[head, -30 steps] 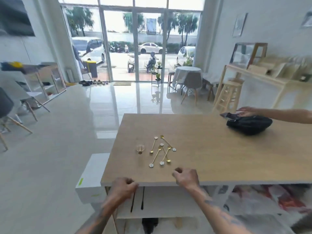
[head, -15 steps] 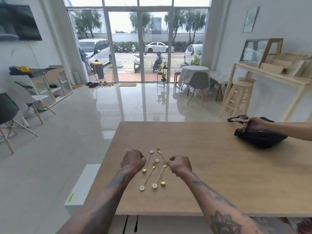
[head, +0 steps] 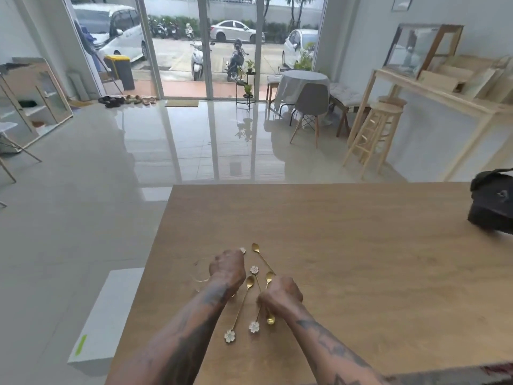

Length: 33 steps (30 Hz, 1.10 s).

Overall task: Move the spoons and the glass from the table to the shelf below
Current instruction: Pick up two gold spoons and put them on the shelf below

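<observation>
Several gold spoons with white flower ends lie in a loose cluster near the front left of the wooden table. A small clear glass with a gold rim stands just left of them. My left hand is curled knuckles-up over one spoon, right beside the glass; its fingertips are hidden. My right hand is curled down on the handles of the middle spoons, thumb and fingers pinched at one handle. The shelf under the table is out of view.
A black bag sits at the table's far right edge. A white box stands on the floor against the table's left side. Beyond the table are a glossy floor, chairs, a wooden stool and glass doors.
Both hands have come up from the table's front edge to the spoons and settled down onto them. The other person's hand has left the black bag.
</observation>
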Available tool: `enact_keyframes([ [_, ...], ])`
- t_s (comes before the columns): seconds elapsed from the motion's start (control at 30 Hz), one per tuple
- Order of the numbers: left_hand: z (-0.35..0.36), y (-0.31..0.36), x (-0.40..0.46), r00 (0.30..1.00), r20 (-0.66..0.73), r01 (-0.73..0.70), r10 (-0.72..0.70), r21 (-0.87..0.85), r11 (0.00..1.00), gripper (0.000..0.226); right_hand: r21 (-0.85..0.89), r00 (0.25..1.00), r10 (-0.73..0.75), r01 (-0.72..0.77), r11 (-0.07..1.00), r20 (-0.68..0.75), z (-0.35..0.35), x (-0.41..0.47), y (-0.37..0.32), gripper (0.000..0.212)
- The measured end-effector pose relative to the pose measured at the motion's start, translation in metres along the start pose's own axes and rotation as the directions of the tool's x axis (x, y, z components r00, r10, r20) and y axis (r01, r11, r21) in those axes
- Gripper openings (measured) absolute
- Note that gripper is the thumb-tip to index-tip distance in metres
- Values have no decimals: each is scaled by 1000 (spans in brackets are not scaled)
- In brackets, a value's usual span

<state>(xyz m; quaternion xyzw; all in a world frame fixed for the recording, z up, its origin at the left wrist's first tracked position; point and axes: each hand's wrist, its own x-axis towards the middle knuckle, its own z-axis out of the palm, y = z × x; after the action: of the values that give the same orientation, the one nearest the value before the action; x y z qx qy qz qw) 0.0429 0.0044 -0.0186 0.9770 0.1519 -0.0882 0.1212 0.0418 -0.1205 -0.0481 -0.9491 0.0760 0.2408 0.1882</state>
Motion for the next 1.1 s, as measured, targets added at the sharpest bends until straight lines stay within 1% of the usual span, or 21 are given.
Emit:
enact_keyframes([
  [0.07,1,-1,10,1000,16,-11,11,14,1000,30,-26,1000,-1,0,1000,-21,-4,9,-7,26],
  [0.13,2,-5,19,999,49,4,-6,32,999,33,-50,1000,-17,16,999,-12,-8,13,-15,20],
  [0.2,0,-7,25,997,81,15,-18,35,999,34,-39,1000,-19,19,999,-9,-10,17,-19,12],
  [0.23,0,-8,27,995,97,20,-22,22,1000,33,-14,1000,-12,12,1000,-5,-10,19,-20,13],
  [0.3,1,-10,29,989,146,34,-29,-33,999,26,46,1000,17,-18,999,19,-12,22,-19,18],
  [0.37,2,-13,29,978,199,79,-56,-107,991,13,113,997,46,-54,992,68,-15,22,-17,13],
  [0.4,3,-15,28,972,224,112,-76,-153,982,10,151,995,46,-59,987,91,-17,23,-16,18],
  [0.43,4,-16,28,963,251,151,-97,-207,967,13,185,994,39,-58,981,102,-19,24,-15,21],
  [0.5,6,-17,24,944,308,216,-121,-296,931,18,251,993,42,-68,966,109,-23,24,-12,19],
  [0.6,14,-16,11,927,348,261,-141,-325,909,19,323,992,43,-79,943,116,-28,23,-4,19],
  [0.7,23,-15,-2,929,330,278,-166,-331,902,19,360,993,26,-65,931,111,-30,21,6,20],
  [0.83,27,-9,-18,942,267,282,-204,-296,913,24,374,994,-7,-37,927,113,-31,17,20,10],
  [0.93,30,-2,-25,948,220,290,-230,-301,908,26,396,992,-47,-3,918,116,-33,15,31,18],
  [1.03,36,7,-30,955,188,283,-228,-355,891,25,418,989,-83,24,908,123,-33,16,41,26],
  [1.1,41,12,-35,957,161,282,-239,-340,897,29,449,986,-103,34,893,131,-31,17,47,29],
])
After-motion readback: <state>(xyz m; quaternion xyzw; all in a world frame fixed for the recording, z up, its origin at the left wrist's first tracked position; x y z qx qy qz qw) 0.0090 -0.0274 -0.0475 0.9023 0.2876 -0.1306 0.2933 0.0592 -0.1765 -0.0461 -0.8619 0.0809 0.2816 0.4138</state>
